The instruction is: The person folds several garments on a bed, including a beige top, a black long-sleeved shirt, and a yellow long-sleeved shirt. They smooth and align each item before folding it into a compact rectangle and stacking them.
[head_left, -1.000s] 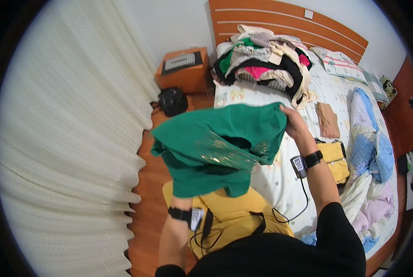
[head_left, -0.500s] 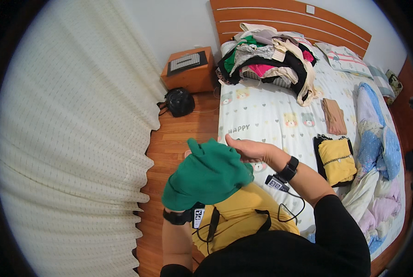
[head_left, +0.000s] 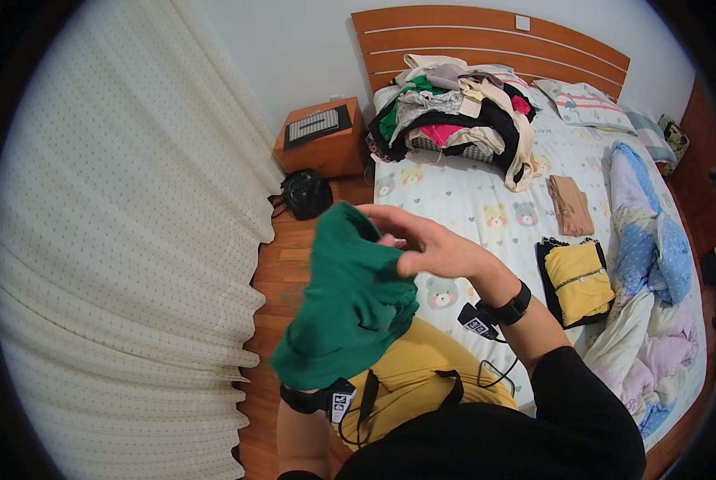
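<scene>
A green cloth garment (head_left: 346,300) hangs over my left hand and wrist, up to the black wrist strap. The cloth hides the left hand, so its fingers cannot be made out. At the garment's upper right edge, my right hand (head_left: 434,244) has its fingers curled around the cloth. The thumb lies against the near side, and the index finger reaches along the top opening. Both hands are in front of my body, above my yellow-clad lap.
The bed (head_left: 454,212) on the right carries a heap of mixed clothes (head_left: 462,112), folded tan cloth (head_left: 570,206), a yellow and black folded stack (head_left: 578,280) and a rumpled quilt (head_left: 642,240). A nightstand (head_left: 322,156), a black bag (head_left: 306,194) and a curtain (head_left: 126,240) are to the left.
The garment's top has risen and now shows an opening. My right hand has moved up and left, from beside the cloth onto its upper edge. The left hand stays under the cloth.
</scene>
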Tool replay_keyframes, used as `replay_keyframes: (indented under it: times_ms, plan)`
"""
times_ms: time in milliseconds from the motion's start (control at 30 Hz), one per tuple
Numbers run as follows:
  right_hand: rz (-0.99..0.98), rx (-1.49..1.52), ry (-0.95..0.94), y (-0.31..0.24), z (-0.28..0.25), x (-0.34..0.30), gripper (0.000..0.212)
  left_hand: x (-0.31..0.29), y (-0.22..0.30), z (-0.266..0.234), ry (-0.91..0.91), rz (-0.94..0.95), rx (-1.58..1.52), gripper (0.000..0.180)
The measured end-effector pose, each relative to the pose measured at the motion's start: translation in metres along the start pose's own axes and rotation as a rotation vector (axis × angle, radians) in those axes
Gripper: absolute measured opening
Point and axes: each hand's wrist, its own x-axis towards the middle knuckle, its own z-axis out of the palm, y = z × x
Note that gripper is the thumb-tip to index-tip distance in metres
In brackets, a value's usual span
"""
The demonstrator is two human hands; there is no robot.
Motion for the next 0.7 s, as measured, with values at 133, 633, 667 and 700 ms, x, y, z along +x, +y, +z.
replay_keyframes:
  times_ms: [133,633,667,700]
  plan:
    - [0.142,-0.481,0.033,-0.032,0.002,0.006,0.036,-0.034,-0.041,0.000,0.032,0.000,0.073,0.060]
    - [-0.381,-0.401,0.728,-0.144,-0.110,0.002,0.028,0.061,-0.048,-0.075,0.203,0.034,-1.448,0.068]
    - [-0.277,-0.366,0.666,-0.133,-0.126,0.006,0.028,0.073,-0.046,-0.063,0.249,-0.056,-1.389,0.067]
    - [-0.193,-0.441,0.698,-0.117,-0.142,0.013,0.028,0.089,-0.046,-0.054,0.267,-0.113,-1.352,0.067]
